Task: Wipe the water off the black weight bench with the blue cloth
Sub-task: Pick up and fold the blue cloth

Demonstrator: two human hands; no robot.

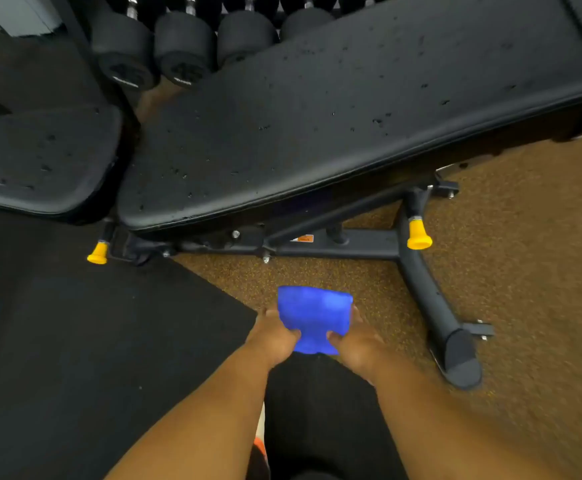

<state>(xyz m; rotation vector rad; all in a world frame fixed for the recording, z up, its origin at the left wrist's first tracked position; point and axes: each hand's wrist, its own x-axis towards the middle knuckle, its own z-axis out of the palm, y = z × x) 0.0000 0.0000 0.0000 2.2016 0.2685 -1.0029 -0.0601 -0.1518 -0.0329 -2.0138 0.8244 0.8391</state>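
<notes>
Two black pads are making up the desk [317, 109], the long backrest pad and a smaller seat pad to its left, both speckled with water droplets. Beyond the desk, dumbbells [185, 53] are sitting in a row. Under the desk, its dark frame [421, 271] is resting on brown speckled floor [524, 271], with yellow knobs [419, 235] sticking out. In front of the desk, well apart from it, the blue cloth [313, 317] is being held folded between both grips: the left hand [275, 337] is pinching its left edge, the right hand [355, 341] its right edge, thumbs on top.
</notes>
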